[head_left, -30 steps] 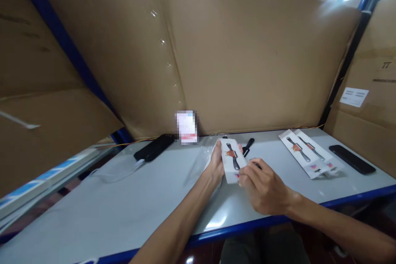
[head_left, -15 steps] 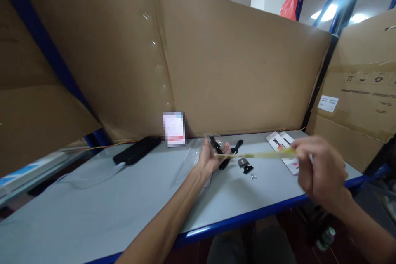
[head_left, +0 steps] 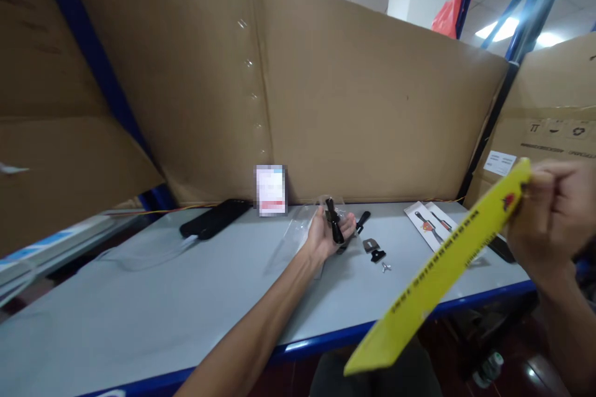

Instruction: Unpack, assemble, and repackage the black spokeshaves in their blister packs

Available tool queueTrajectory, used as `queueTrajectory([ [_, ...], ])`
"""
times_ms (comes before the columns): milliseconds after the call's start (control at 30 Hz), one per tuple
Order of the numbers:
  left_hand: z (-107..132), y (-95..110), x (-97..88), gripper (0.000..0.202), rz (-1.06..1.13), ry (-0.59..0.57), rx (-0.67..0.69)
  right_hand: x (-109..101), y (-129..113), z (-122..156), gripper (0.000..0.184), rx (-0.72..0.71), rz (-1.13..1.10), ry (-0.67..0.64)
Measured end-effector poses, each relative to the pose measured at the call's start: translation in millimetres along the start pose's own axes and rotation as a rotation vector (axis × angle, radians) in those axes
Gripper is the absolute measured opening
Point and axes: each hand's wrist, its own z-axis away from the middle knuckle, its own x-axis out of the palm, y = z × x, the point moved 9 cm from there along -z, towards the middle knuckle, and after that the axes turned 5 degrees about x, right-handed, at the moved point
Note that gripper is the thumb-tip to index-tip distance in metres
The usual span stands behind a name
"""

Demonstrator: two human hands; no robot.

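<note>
My left hand rests on the grey table, palm up, with a black handle-like part held loosely in its fingers. My right hand is raised at the right edge, pinched on the end of a long yellow card that slants down toward the table's front edge. Small black and grey parts and a tiny screw lie just right of my left hand. A clear plastic bag lies under and behind that hand.
Two white printed cards lie at the table's right. A black flat device and a small blurred label sit by the cardboard back wall. Cardboard boxes stand at the right. A blue rim edges the table front.
My right hand pulled the card away from my left hand, lifted it rightward and turned it so its yellow side shows. The black part stayed in my left hand; small parts now lie on the table.
</note>
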Motion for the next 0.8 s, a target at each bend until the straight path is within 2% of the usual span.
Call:
queueTrajectory([
  [33,1,-2,1.9,0.043,-0.004,-0.008,-0.004,5,7,-10,0.024,0.068,0.032,0.033],
  [100,4,-6,5.2,0.042,-0.014,-0.016,-0.012,21,18,-29,0.024,0.094,0.058,0.025],
  [133,6,-7,6.1,0.041,-0.019,-0.016,-0.014,30,23,-37,0.025,0.076,0.080,0.005],
  [200,8,-8,6.7,0.042,-0.030,-0.011,-0.014,40,34,-44,0.026,0.022,0.158,0.071],
  [267,8,-8,6.2,0.042,-0.041,-0.004,-0.014,53,36,-35,0.024,-0.100,0.194,0.105],
  [333,9,-8,5.7,0.043,-0.046,-0.002,-0.015,80,30,-5,0.019,-0.273,0.158,-0.012],
  [367,9,-8,5.8,0.043,-0.046,-0.004,-0.015,95,23,20,0.020,-0.398,0.119,-0.099],
  [433,9,-8,6.4,0.043,-0.044,-0.011,-0.011,118,14,75,0.026,-0.539,0.073,-0.229],
  [500,9,-9,7.4,0.043,-0.045,-0.022,-0.012,141,4,135,0.027,-0.711,-0.006,-0.458],
  [567,8,-11,7.8,0.042,-0.054,-0.031,-0.023,155,3,173,0.030,-0.767,-0.004,-0.602],
  [600,8,-12,7.8,0.042,-0.061,-0.034,-0.031,161,3,181,0.031,-0.759,0.003,-0.659],
  [667,7,-15,7.3,0.043,-0.075,-0.041,-0.046,171,3,174,0.029,-0.649,0.002,-0.737],
  [800,3,-19,6.8,0.044,-0.103,-0.057,-0.049,195,-6,115,0.023,-0.164,-0.193,-0.779],
])
